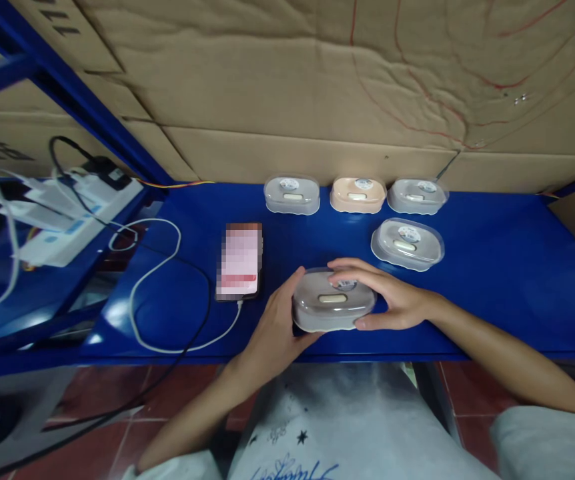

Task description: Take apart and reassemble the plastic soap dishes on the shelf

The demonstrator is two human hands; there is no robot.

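A grey lidded soap box (317, 303) with a clear cover, a pale knob and a round sticker is between my hands, near the front edge of the blue table. My left hand (277, 320) grips its left end, fingers along the side and thumb at the front. Around the right end curls my right hand (397, 297), with fingertips on top over the sticker and the thumb low at the front. Just behind it stands another grey soap box (412, 257). The underside of the held box is hidden, so I cannot tell whether it touches the table.
Along the back stand a grey soap box (291, 200), a peach one (357, 200) and another grey one (417, 200). A phone (240, 263) on a white cable lies left of my hands. Far left, a power strip (75, 230) holds several plugs. Cardboard (287, 87) lines the back.
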